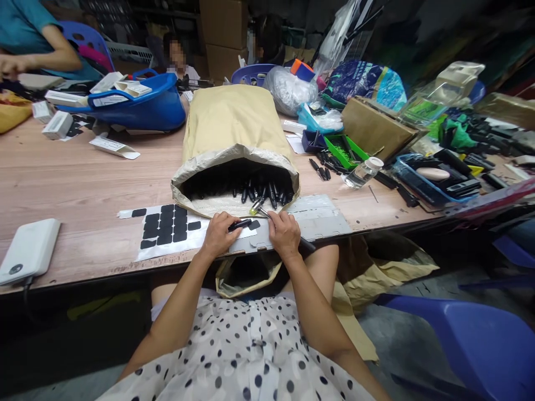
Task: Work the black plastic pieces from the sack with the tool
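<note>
My left hand point(220, 235) is closed around a slim black pen-like piece point(239, 224) at the table's front edge. In my right hand point(285, 234) is a small hammer, its metal and yellow-tipped head point(256, 207) pointing up and left, its dark handle point(307, 244) coming out below the palm. A grey board point(320, 217) lies under both hands. Just beyond them, a large tan sack point(234, 117) lies with its mouth toward me, holding many black pen-like pieces point(271, 195). Left of my left hand is a white sheet with rounded black stickers point(166, 227).
A white power bank point(31, 250) with a cable sits at the left edge. Behind it are a blue basin point(137, 106) and white boxes point(112, 146). To the right stand a green tray point(346, 151), a clear bottle point(364, 172) and a blue tray point(434, 178). Another person's arm point(58, 50) shows at upper left.
</note>
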